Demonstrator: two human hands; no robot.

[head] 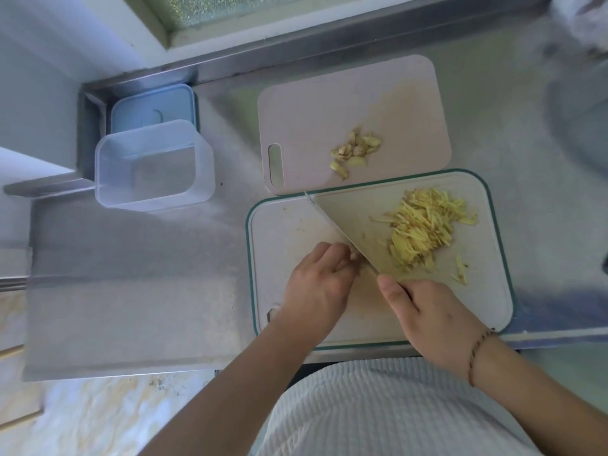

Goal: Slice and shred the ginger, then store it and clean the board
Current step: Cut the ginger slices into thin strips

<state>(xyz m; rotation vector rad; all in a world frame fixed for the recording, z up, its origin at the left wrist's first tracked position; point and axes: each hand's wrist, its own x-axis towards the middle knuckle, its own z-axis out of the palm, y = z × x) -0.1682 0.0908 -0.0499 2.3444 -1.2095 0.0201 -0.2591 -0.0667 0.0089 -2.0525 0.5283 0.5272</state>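
Surface: steel counter (pixel 138 291) under a window sill; we see pale marbled floor at the lower left.
Near board: white cutting board with a green rim (pixel 490 304) lies at the counter's front edge, just before our striped white top.
Shredded ginger: a yellow heap of shreds (pixel 424 225) sits on the right half of the near board, with a few stray strips nearer the front right corner.
Knife: the broad cleaver blade (pixel 348 218) lies tilted across the near board, its tip at the board's far edge, its flat side facing the heap.
Right hand: our right hand (pixel 434 317) grips the knife handle, thumb laid along the blade's base; a beaded bracelet (pixel 477 353) rings the wrist.
Left hand: our left hand (pixel 316 281) rests on the near board with fingers curled at the blade's left side; what they pinch is too small to tell.
Far board: a pinkish cutting board (pixel 329 103) with a handle slot touches the near board's far edge and carries a small pile of ginger pieces (pixel 355 151).
Container: a clear plastic box (pixel 154 166) stands open, well to the left of both boards.
Lid: a blue lid (pixel 154 106) lies just behind the box, in the corner.
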